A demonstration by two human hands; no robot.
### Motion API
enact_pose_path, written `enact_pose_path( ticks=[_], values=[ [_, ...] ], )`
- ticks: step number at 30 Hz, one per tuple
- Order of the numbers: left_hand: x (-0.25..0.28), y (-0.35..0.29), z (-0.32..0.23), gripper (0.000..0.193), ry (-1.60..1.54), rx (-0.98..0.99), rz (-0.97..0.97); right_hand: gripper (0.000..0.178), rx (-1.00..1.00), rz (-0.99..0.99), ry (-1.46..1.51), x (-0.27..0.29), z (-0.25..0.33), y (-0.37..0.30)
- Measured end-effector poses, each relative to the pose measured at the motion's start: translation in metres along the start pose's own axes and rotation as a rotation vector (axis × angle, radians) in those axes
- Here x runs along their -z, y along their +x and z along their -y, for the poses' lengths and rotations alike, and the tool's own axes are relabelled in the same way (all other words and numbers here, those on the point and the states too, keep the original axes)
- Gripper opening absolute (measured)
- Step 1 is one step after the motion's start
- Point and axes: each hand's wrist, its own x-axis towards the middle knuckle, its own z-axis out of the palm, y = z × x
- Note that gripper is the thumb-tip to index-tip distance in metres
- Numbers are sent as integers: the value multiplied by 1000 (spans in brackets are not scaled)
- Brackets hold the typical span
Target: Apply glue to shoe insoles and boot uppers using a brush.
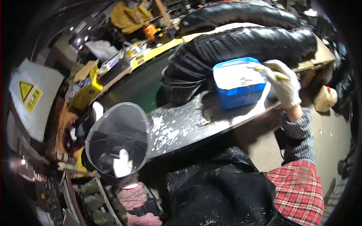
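My right hand (283, 83), in a white glove, is closed round the yellowish handle of a brush (260, 69). The brush end reaches over a blue plastic tub (241, 98) whose inside looks bright white; glare hides whether it touches the contents. At the lower left, my left hand (123, 164), also gloved in white, is at the near rim of a wide black cylinder (118, 124) with a grey rim. Its glove shows against the dark inside, and the fingers seem to grip the wall. Glare hides the single fingers.
Beyond the tub, a ribbed black hose (245, 47) lies along the white-spattered bench (173, 132). Another black hose (241, 15) is behind it. A grey metal box with a yellow warning sign (36, 100) stands left. A pale jerrycan (325, 98) is on the floor at right.
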Motion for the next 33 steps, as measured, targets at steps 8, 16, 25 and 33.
enact_pose_path(
  ticks=[8,16,25,33],
  values=[
    [-2,-98,20,17,-605,435,243,12,-7,187,379,-57,116,-40],
    [11,-94,33,16,-786,565,296,31,-194,608,1045,-203,173,-54],
    [-3,-74,45,16,-975,688,403,22,-237,528,827,-189,181,-47],
    [2,-58,13,16,-897,661,374,27,662,761,905,-169,290,-74]
  ],
)
